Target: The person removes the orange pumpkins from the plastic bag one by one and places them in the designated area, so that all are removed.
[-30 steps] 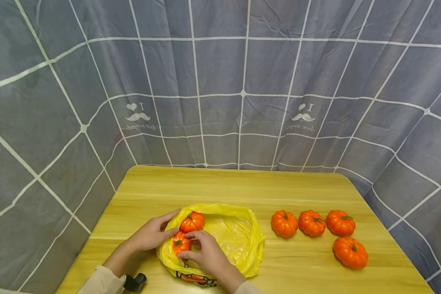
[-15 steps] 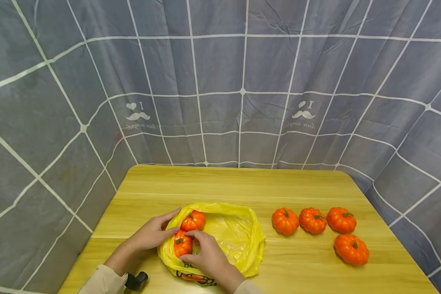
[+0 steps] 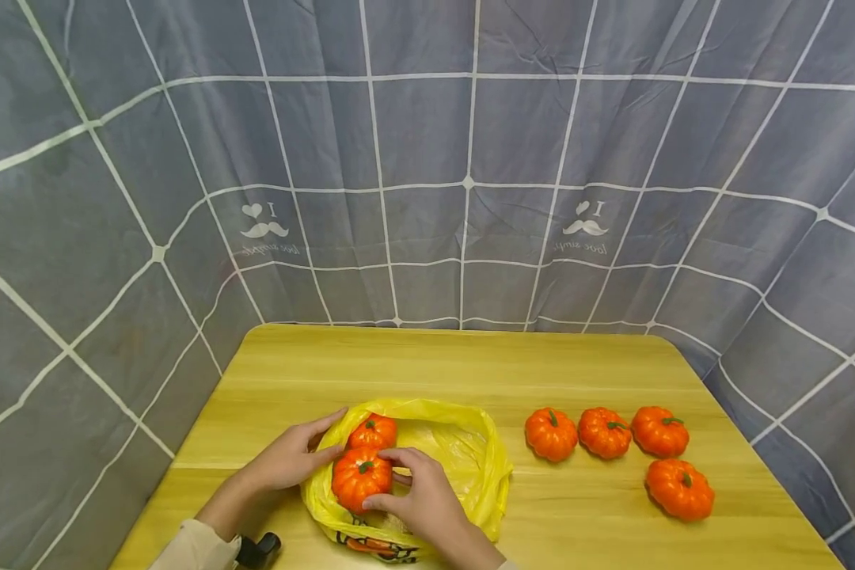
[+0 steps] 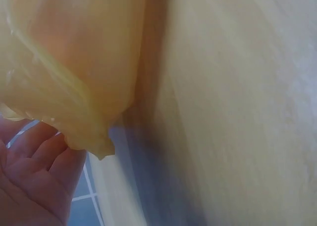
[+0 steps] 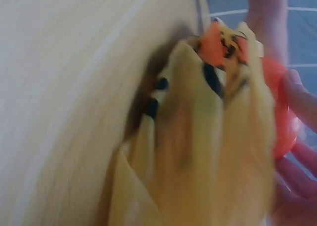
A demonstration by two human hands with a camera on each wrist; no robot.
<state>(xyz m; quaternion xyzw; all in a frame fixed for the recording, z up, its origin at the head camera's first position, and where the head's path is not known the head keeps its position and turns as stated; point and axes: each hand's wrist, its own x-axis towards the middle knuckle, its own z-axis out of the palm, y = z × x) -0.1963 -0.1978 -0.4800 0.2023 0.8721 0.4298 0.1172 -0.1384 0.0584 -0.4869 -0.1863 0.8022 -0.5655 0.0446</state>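
A yellow plastic bag [image 3: 470, 507] lies open-mouthed on the wooden table, with dark and orange print on its near side. My left hand [image 3: 292, 455] holds the bag's left rim, thumb over the edge and fingers outside. In the left wrist view, those fingers [image 4: 47, 154] lie behind the yellow film. My right hand [image 3: 420, 495] grips a small orange toy pumpkin [image 3: 359, 480] with a green stem at the bag's mouth, thumb on its near side. The right wrist view shows this pumpkin [image 5: 282, 109] above the bag's rim. Another pumpkin [image 3: 374, 431] sits inside the bag, just behind it.
Several more pumpkins stand on the table at the right, one pumpkin [image 3: 680, 490] nearer than the others. A black object [image 3: 260, 549] is by my left wrist. The wooden table [image 3: 456, 360] ends at a grey checked curtain [image 3: 427, 158].
The gripped pumpkin has come up out of the bag and slightly right, now looking larger and fuller in view. My right hand moved with it; the left hand stayed at the rim.
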